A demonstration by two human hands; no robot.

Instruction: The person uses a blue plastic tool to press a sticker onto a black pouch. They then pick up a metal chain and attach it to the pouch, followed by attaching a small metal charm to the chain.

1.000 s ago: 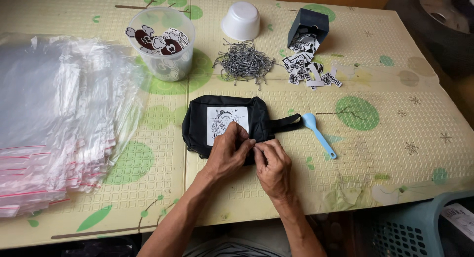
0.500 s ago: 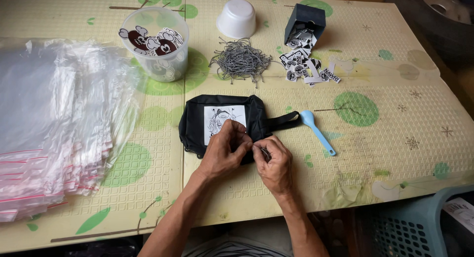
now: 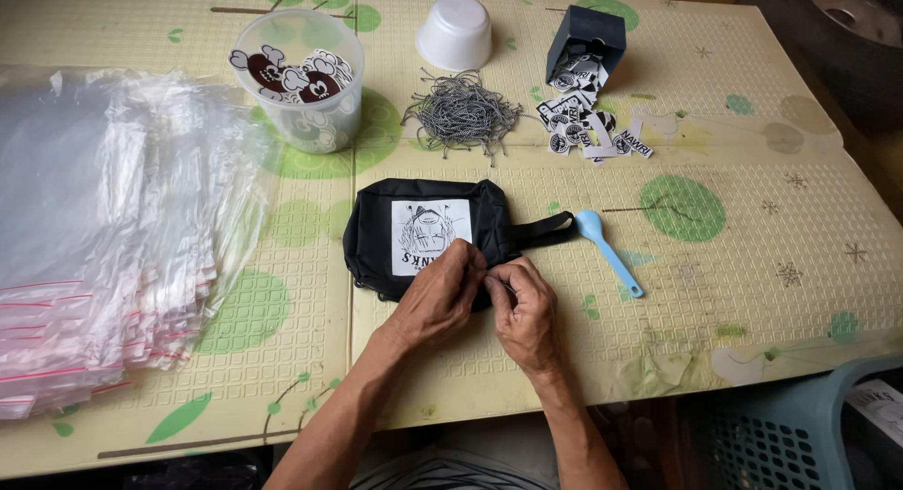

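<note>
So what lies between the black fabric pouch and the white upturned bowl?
Head view: a loose pile of grey strings between black fabric pouch and white upturned bowl.

Soft even daylight, perhaps slight edge-warp.

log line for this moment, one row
left hand: pinching black pouch edge | right hand: pinching same edge | blue spoon: right of pouch
</note>
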